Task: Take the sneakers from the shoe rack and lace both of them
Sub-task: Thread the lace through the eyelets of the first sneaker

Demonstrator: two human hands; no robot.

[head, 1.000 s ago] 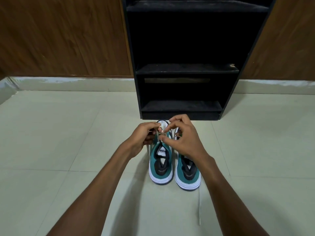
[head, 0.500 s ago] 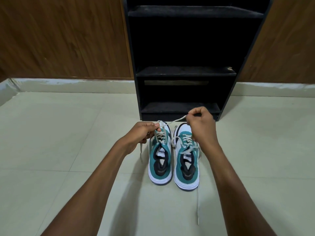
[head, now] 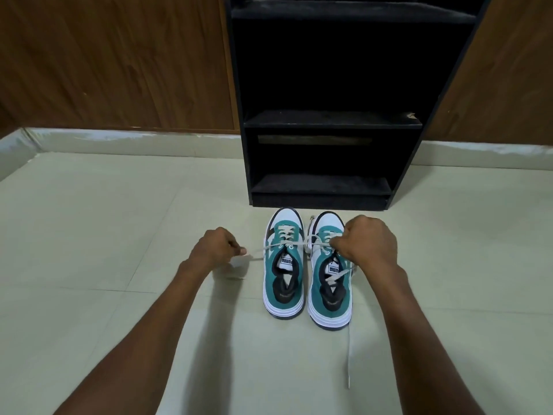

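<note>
You're drawing the lace [head: 270,246] tight across the left sneaker [head: 284,265], which stands on the floor [head: 119,235] before the rack [head: 329,130]; left hand [head: 217,248] and right hand [head: 369,244] each pinch an end; next, thread the following eyelets evenly

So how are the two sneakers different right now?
The left sneaker has its lace stretched sideways between both hands, the left hand and the right hand; the right sneaker has one lace end trailing loose on the floor behind its heel. The right hand partly covers the right sneaker; the left sneaker shows fully. Both are teal and white, side by side, toes toward the shoe rack.
</note>
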